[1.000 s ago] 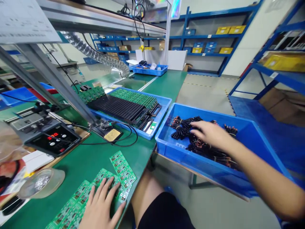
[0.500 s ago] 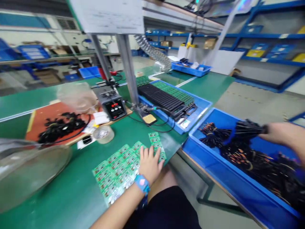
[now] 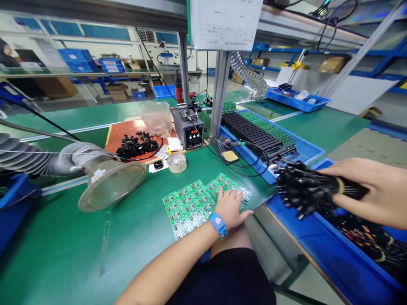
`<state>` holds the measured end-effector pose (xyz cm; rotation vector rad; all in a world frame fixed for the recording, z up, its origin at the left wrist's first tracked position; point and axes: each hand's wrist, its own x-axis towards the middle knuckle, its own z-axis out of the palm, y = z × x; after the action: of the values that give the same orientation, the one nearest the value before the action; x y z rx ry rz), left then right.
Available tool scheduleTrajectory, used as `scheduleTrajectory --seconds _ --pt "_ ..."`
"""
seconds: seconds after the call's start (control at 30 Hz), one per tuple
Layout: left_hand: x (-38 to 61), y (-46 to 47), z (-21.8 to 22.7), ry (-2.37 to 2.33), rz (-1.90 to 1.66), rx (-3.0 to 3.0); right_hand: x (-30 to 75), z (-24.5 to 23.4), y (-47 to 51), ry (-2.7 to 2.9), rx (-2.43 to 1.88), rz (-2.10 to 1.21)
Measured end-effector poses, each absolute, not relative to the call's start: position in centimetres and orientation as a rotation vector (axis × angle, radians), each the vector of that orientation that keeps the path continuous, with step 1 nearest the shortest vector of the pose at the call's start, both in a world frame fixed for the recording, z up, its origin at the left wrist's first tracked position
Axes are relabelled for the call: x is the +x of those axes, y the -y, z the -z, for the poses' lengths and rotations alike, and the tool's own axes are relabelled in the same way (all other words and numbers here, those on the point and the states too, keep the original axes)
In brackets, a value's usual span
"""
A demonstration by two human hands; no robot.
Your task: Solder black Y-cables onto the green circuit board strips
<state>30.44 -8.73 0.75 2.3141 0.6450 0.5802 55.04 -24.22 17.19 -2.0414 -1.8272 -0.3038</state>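
My left hand [image 3: 229, 207] lies spread over the right group of green circuit boards [image 3: 227, 182], fingertips on them. Another sheet of circuit boards [image 3: 187, 205] lies flat just left of it on the green mat. At the right, my right hand [image 3: 372, 190] grips a banded bundle of black cables [image 3: 305, 186], its connector ends pointing left. The bundle hangs over the edge of a blue bin [image 3: 305, 237], where more black cable bundles [image 3: 365, 237] with coppery ends lie.
A soldering station [image 3: 190, 131] stands behind the boards, with a soldering iron in its stand [image 3: 230, 148] beside a metal post. A fume extractor hood [image 3: 111, 182] is at the left. Black cable bundles [image 3: 136, 144] lie on an orange board, near a round dish [image 3: 177, 163].
My right hand has lifted the cable bundle from the bin and brought it left toward the table. The right boards now lie angled against the left sheet. The view has turned left.
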Motion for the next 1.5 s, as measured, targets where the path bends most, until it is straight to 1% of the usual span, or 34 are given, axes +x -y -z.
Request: scheduleTrajectory --seconds 0.03,0.1,0.17,0.2,0.27,0.3,0.37,0.47,0.53,0.67,0.77,0.97,1.1,1.27,1.33,1.47,1.5 --pt "29.6 8.6 -1.1 -0.632 -0.604 2.228 53.3 -17.5 22.6 2.046 -1.861 0.422" --pt "27.7 7.8 -2.0 -0.637 -0.653 2.061 50.0 -17.8 19.6 2.281 -1.58 0.511" --pt "25.6 6.3 -3.1 -0.629 -0.639 1.874 47.0 -17.6 17.0 2.425 -1.405 0.395" --pt "24.4 5.6 -3.7 -0.593 -0.587 1.741 45.6 -17.3 15.8 2.487 -1.318 0.309" --pt "22.0 4.6 -4.8 -0.434 -0.347 1.298 42.7 -16.5 13.7 2.617 -1.142 0.142" --pt "20.8 4.4 -5.2 -0.363 -0.241 1.125 41.3 -16.0 12.6 2.658 -1.057 0.118" --pt "18.5 4.7 -5.5 -0.259 -0.113 0.926 38.4 -14.7 10.6 2.662 -0.97 0.194" --pt "15.8 6.0 -4.9 -0.224 -0.202 0.801 34.5 -12.4 8.2 2.575 -0.944 0.325" --pt "14.5 6.5 -4.0 -0.277 -0.352 0.738 32.5 -10.9 7.3 2.509 -0.938 0.307" --pt "12.6 6.8 -2.5 -0.442 -0.605 0.657 29.8 -8.4 6.6 2.385 -0.898 0.047" --pt "11.7 7.2 -2.4 -0.518 -0.721 0.601 28.8 -7.2 6.4 2.381 -0.86 -0.11" --pt "11.6 8.1 -4.0 -0.519 -0.769 0.596 28.5 -6.8 6.1 2.322 -0.987 -0.24" --pt "12.0 8.4 -4.7 -0.591 -0.765 0.654 28.6 -6.5 6.1 2.352 -0.975 -0.194" --pt "11.9 7.6 -4.3 -0.822 -0.786 0.891 28.9 -6.2 7.4 2.273 -0.959 -0.17" --pt "11.5 7.0 -4.5 -0.861 -0.748 0.96 29.3 -6.6 8.1 2.308 -0.905 -0.303" --pt "9.7 6.3 -6.3 -0.838 -0.628 1.126 30.9 -7.8 9.2 2.283 -0.774 -1.009" --pt "9.1 6.2 -6.9 -0.842 -0.59 1.209 31.3 -8.3 9.4 2.262 -0.789 -1.128"
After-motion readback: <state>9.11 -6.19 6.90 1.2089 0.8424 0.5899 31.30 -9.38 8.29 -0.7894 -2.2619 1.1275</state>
